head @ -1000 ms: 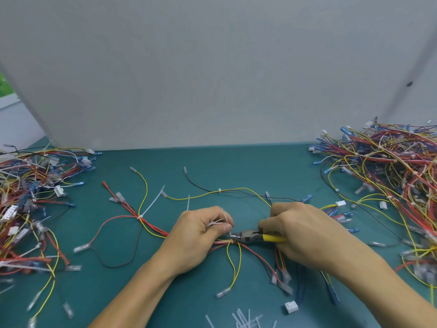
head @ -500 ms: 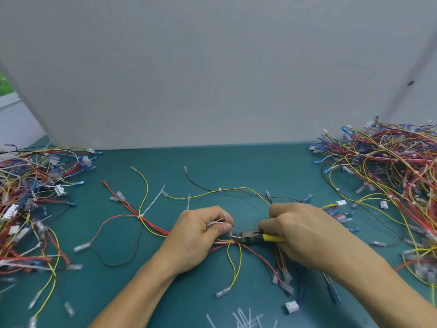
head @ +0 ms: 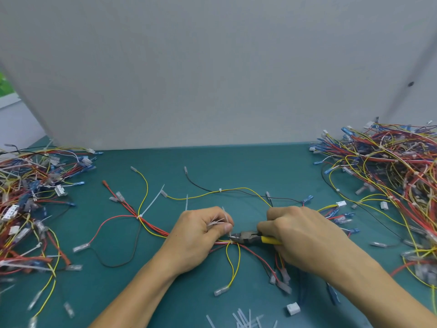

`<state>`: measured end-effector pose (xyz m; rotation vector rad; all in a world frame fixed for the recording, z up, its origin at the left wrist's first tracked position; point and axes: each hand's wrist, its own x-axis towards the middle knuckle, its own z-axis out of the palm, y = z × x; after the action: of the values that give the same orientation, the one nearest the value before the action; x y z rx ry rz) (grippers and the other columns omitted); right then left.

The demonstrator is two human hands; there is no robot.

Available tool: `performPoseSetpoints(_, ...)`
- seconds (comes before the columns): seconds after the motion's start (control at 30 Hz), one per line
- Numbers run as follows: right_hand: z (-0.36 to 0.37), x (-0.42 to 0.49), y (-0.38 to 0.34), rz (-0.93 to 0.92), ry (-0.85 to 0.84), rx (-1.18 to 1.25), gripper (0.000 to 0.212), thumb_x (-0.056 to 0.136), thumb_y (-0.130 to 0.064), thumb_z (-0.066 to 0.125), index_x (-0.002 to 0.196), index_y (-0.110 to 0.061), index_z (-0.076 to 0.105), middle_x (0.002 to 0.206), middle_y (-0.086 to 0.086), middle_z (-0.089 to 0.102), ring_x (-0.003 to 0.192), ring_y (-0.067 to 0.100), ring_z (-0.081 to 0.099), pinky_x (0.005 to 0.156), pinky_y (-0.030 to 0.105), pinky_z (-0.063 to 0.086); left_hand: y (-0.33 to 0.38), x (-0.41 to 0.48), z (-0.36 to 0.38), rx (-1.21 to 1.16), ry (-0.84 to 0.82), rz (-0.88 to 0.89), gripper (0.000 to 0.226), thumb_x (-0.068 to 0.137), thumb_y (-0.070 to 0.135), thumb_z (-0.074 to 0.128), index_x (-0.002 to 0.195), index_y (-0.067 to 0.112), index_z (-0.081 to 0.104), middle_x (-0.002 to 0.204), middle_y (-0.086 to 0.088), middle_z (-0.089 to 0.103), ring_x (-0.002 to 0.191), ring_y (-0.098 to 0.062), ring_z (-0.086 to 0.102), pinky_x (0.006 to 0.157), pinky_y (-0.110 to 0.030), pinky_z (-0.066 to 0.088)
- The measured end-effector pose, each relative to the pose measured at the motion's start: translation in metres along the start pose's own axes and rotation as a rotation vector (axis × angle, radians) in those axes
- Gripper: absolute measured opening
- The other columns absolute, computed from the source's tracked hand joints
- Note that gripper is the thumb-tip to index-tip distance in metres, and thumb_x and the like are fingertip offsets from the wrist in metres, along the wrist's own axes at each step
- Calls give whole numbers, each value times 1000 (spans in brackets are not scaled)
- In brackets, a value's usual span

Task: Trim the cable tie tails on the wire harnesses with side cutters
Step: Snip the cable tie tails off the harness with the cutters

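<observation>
Lying spread across the middle of the teal worktop (head: 236, 166), the wire harness (head: 151, 224) fans its red, yellow and black leads out to both sides. Its leads gather into a bundle between the two hands. The nose of the side cutters (head: 246, 237) rests at that bundle, just beside the left thumb, with the blades drawn close together. The right hand (head: 302, 237) holds the tool, its fingers (head: 264, 227) curled round the yellow handles, which show only as a short stub at the palm. The left hand (head: 201, 235) sits on the harness with its fingers curled in and the thumb pinching a small bunch of white trimmed tails (head: 216, 222) against the forefinger.

Further left on the same harness, a cable tie (head: 140, 216) binds red and yellow leads. Its long white tail (head: 153, 201) sticks up uncut towards the back.

More short white offcuts (head: 241, 319) lie at the near edge, and a white connector block (head: 293, 308) lies just to their right. A tangled left heap (head: 28, 197) of harnesses lies at one side of the worktop and a larger right heap (head: 390, 174) at the other, both well apart from the hands. A plain grey wall (head: 212, 67) rises behind.
</observation>
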<state>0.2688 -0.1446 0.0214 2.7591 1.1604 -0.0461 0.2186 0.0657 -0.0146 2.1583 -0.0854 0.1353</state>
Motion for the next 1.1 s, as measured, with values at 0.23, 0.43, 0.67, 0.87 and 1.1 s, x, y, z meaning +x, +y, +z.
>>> performPoseSetpoints(0.23, -7, -4, -11, 26, -1, -61, 14, 83, -9, 48, 83, -23, 44, 81, -2, 32, 69, 32, 37, 50, 34, 26, 2, 0, -1, 18, 7, 4, 16, 89, 14, 64, 77, 24, 66, 76, 3, 68, 73, -22, 61, 74, -35, 50)
performPoseSetpoints(0.43, -4, -3, -11, 54, -19, -84, 16, 81, -10, 50, 82, -24, 40, 80, -2, 32, 69, 32, 38, 45, 31, 14, 2, 0, -1, 21, 10, 5, 18, 88, 13, 65, 75, 26, 66, 74, 10, 67, 73, -13, 61, 74, -28, 48)
performPoseSetpoints(0.67, -4, -2, -12, 93, -31, -63, 10, 83, -15, 49, 85, -23, 46, 85, -3, 36, 71, 32, 40, 47, 32, 17, 6, 0, -4, -60, 68, 14, 19, 89, 9, 64, 77, 23, 67, 79, 14, 68, 71, -1, 59, 70, -13, 43)
performPoseSetpoints(0.87, 0, -2, -14, 90, 154, 287, 21, 94, -42, 43, 108, -28, 49, 110, -10, 43, 97, 23, 55, 74, 36, 47, 20, 6, -35, -895, 289, -144, 21, 77, 1, 53, 73, 15, 69, 58, -2, 48, 36, -6, 25, 40, -19, 29)
performPoseSetpoints(1.1, 15, 0, -28, 8, 150, 357, 19, 93, -44, 47, 100, -27, 50, 102, -10, 48, 95, 18, 53, 76, 36, 46, 6, 1, -67, -906, 402, -360, 28, 82, -6, 26, 76, 10, 48, 54, -1, 31, 40, -10, 23, 36, -18, 23)
